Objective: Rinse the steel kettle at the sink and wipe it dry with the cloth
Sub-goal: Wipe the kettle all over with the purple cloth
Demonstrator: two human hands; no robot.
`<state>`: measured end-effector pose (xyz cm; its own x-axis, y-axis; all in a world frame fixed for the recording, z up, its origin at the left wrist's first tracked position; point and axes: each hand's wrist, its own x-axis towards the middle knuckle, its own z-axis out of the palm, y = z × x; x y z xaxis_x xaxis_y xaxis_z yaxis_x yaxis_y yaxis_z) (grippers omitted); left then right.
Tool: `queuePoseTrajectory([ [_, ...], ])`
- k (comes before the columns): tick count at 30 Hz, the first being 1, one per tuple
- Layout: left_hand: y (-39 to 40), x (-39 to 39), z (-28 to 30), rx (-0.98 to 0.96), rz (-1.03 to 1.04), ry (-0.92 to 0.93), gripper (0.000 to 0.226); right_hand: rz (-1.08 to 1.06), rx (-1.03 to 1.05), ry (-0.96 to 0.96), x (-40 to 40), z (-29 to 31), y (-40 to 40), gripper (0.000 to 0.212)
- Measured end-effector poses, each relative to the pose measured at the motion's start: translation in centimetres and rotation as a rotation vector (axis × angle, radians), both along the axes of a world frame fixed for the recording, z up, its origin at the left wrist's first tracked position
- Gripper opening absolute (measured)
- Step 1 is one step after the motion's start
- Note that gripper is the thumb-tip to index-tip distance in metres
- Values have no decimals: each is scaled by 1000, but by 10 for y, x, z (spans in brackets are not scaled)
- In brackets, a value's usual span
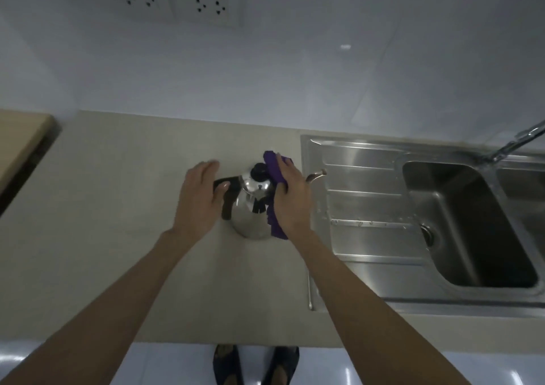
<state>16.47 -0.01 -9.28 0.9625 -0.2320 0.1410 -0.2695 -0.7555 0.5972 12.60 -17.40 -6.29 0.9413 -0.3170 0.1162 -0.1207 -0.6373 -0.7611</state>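
Observation:
The steel kettle (250, 207) stands upright on the beige counter (118, 207), just left of the sink. It has a black lid knob, a black handle pointing left and a spout (317, 174) pointing right over the drainboard. My left hand (200, 196) lies over the handle with its fingers stretched out and the thumb resting on the handle. My right hand (290, 199) grips a purple cloth (274, 166) and presses it against the kettle's right side, from the lid down to the base.
A steel sink (472, 222) with a drainboard (368, 202) lies to the right, with drops of water on the board. A tap (519, 140) reaches in from the far right. A wooden board (20, 140) sits at the far left. Wall sockets are above.

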Motion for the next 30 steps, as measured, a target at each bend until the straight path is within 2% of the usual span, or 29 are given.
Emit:
queuePoseTrajectory([
  [2, 8, 13, 3, -53, -101, 183, 34, -60, -100, -4, -17, -12, 15, 61],
  [3, 10, 15, 5, -84, -132, 216, 33, -59, -127, -23, -25, -16, 19, 61],
  [5, 14, 16, 9, -101, -183, 216, 31, -26, -131, -27, -14, -10, 15, 61],
  [9, 12, 17, 12, -131, -201, 246, 30, -5, 4, 153, 35, 17, -1, 60],
  [12, 14, 16, 11, -164, -195, 243, 29, -83, -139, 55, -2, 1, 24, 61],
  [14, 17, 18, 11, -207, -206, 263, 28, -85, -27, 40, -10, -1, 20, 58],
  [16, 18, 18, 10, -246, -188, 295, 28, -63, 173, 116, 13, 10, 5, 49],
  [17, 18, 17, 9, -263, -176, 305, 28, -47, 165, 129, 20, 14, 1, 47],
  [21, 18, 15, 6, -328, -145, 339, 31, -114, -194, 15, -20, -18, 33, 64],
  [24, 25, 16, 2, -335, -164, 351, 35, -64, -448, -27, -56, -45, 43, 76],
  [26, 31, 15, -1, -299, -217, 323, 35, 75, -771, -161, -55, -43, 29, 74],
  [28, 35, 16, -1, -297, -239, 316, 35, 310, -1089, -226, -46, -26, 19, 66],
  [30, 37, 18, -2, -313, -240, 317, 36, 408, -1235, -203, -21, 4, 17, 53],
])
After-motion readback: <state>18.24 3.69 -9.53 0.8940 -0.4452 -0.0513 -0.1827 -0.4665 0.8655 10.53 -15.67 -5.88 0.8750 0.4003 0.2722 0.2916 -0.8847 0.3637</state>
